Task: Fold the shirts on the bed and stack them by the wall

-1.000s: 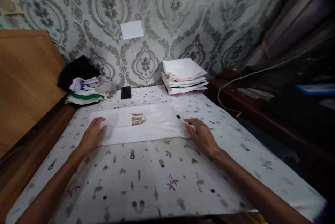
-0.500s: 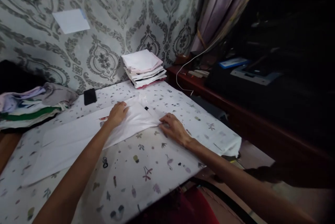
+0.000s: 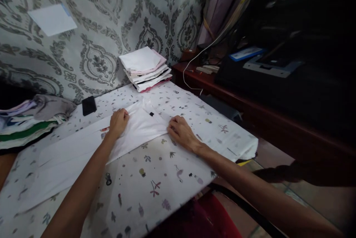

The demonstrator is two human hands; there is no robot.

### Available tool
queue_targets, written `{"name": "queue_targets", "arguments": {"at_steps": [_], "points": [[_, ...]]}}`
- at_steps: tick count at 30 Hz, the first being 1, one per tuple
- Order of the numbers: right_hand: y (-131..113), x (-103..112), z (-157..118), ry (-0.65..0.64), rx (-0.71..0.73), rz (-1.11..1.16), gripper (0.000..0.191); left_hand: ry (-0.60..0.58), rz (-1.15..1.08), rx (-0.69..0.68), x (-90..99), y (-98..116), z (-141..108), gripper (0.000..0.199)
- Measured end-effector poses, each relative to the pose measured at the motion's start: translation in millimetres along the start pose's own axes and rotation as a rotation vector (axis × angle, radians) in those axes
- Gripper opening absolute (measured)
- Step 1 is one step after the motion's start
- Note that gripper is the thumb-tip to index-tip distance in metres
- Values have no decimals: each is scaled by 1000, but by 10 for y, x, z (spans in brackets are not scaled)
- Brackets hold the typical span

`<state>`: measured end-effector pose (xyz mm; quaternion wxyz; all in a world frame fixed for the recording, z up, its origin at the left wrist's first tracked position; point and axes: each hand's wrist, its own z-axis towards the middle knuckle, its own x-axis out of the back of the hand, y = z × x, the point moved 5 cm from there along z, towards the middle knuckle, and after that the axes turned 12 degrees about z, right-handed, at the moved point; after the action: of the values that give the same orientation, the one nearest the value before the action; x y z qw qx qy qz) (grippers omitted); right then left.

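Note:
A white T-shirt, folded into a long strip, lies across the patterned table with its neckline and dark label toward the right. My left hand is closed on the cloth near the red print, its fingers curled in. At the shirt's right end, my right hand pinches the edge by the collar, though its fingertips are partly hidden. The fabric between both hands is slightly creased.
A stack of folded clothes stands at the back by the wall. A dark phone lies at the rear left, beside a pile of garments. On the right is a dark wooden desk with a white cable.
The view has turned a little to the right, so things appear further left. My left hand's fingers have curled in more on the shirt; my right hand stays at the collar end.

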<state>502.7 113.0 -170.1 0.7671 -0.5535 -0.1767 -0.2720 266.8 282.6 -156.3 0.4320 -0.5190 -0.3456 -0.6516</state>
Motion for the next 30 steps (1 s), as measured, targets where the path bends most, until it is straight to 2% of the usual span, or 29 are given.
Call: {"name": "queue_targets", "arguments": {"at_steps": [2,5,9,12,15,18,22,25,30], "points": [[-4,-13,1,12,7,-31,20,90,-6,-71,121,92,-133,19],[-11,-10,8,19,3,-29,19,157,-88,-303,284,331,-460,25],[1,8,15,10,-20,12,16,-10,-219,-636,307,617,-957,33],[16,0,16,-11,-29,25,14,-95,-259,-715,292,677,-1134,36],[37,-18,17,-9,-35,14,15,-117,-315,-700,310,694,-1051,35],[58,-32,19,3,-40,-8,17,-99,-293,-607,305,727,-773,33],[57,-19,19,2,-54,-20,14,-78,-21,-270,190,674,-316,28],[33,7,16,4,-59,-19,12,-97,109,-64,105,588,-98,26],[13,20,17,-13,-70,-9,7,-105,114,-35,34,516,23,20]]}}
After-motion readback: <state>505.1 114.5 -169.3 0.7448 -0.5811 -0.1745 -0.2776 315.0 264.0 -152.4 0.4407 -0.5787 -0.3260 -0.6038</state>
